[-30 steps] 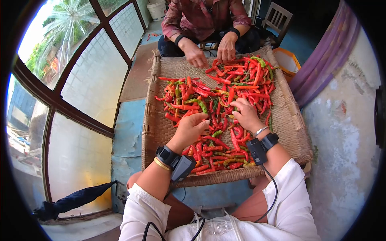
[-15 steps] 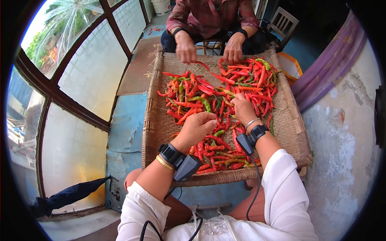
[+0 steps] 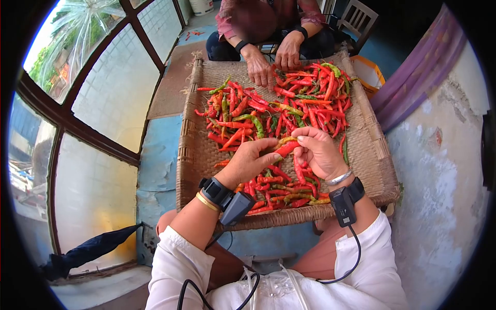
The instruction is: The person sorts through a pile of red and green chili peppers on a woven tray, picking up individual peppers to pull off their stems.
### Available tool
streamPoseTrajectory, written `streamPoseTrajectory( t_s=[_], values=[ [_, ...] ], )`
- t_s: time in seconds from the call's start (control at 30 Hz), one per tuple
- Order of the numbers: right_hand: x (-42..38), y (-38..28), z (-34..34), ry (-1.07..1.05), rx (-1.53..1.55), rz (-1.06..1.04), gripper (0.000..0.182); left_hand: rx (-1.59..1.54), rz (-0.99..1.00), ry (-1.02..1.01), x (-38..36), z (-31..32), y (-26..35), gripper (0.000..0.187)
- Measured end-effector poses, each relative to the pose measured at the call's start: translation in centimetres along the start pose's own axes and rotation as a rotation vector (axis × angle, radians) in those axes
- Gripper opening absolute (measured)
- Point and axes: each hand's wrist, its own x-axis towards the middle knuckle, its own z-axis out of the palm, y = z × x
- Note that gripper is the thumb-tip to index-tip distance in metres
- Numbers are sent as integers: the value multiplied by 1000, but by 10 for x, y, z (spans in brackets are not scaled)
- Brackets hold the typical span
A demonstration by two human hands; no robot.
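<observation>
My left hand (image 3: 249, 161) and my right hand (image 3: 321, 154) meet over the near part of a woven tray (image 3: 206, 170). Between their fingertips is a red chili pepper (image 3: 287, 149), with a yellowish one (image 3: 286, 140) lying along its upper side. Both hands pinch at this pair, the left from one end and the right from the other. Beneath and in front of my wrists lies a pile of red chilies (image 3: 281, 194) with a few greenish ones. A larger heap of red, orange and green chilies (image 3: 243, 116) spreads beyond my fingers.
Across the tray sits another person, whose hands (image 3: 260, 70) are at the far heap (image 3: 330, 93). Framed windows (image 3: 106, 93) run along the left, with a dark folded umbrella (image 3: 98, 248) below. A purple curtain (image 3: 413, 77) and a worn wall (image 3: 434, 170) stand right.
My right hand has come back from the heap toward my left, and chilies now lie between both hands. The other person has leaned forward, and the chili dangling from their hand no longer shows.
</observation>
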Motion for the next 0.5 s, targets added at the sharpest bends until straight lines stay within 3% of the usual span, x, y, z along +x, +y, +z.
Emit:
streamPoseTrajectory(
  t_s=[0.07, 0.2, 0.27, 0.33, 0.43, 0.5],
  values=[
    [2, 0, 1, 12, -11, 16, 14, -140, -212, -113, 0, -1, 1, 29],
    [9, 0, -9, 107, -53, -34, 13, -49, -201, -88, 0, -4, 2, 22],
    [12, -1, -14, 140, -61, -59, 13, -280, -333, -13, 0, -4, 1, 22],
    [14, 0, -19, 198, -86, -74, 13, -223, -295, -28, 1, -8, 1, 20],
    [15, -1, -20, 223, -109, -50, 14, -159, -373, 30, 2, -13, 6, 19],
    [15, -1, -20, 231, -114, -34, 14, -363, -300, 245, 4, -15, 4, 18]
  ],
)
